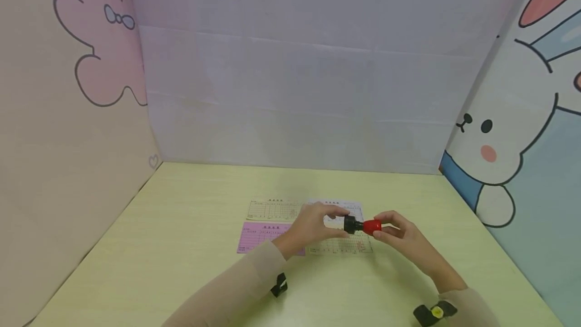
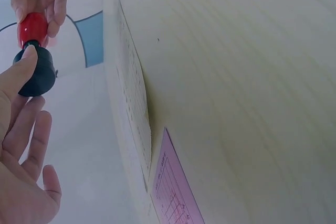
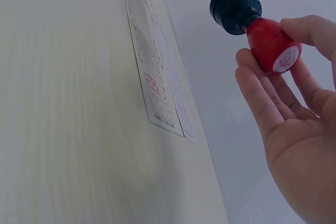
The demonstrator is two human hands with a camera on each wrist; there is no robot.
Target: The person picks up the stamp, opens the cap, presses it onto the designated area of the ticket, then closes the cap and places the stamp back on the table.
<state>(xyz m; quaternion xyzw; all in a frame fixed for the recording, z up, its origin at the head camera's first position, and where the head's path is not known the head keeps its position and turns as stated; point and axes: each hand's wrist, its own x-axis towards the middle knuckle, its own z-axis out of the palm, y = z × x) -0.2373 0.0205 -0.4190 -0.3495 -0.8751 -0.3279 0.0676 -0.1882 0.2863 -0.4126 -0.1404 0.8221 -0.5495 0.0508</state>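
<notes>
A hand stamp with a red handle (image 1: 371,226) and a black round base (image 1: 350,224) is held sideways above the paper forms. My left hand (image 1: 310,223) pinches the black base between thumb and fingers. From the other side, my right hand (image 1: 406,240) grips the rounded red handle with its fingertips. The right wrist view shows a pale round label (image 3: 286,59) on the handle's end. Handle and base are joined at a narrow black neck (image 2: 32,43). The stamp's face at the base is hidden by my left hand.
Printed forms lie side by side on the pale yellow table (image 1: 190,246): a pink one (image 1: 258,236), a cream one (image 1: 270,210), a whitish one (image 1: 356,208) and another cream one (image 1: 340,247). A white back wall (image 1: 290,90) and cartoon-printed side panels surround the table.
</notes>
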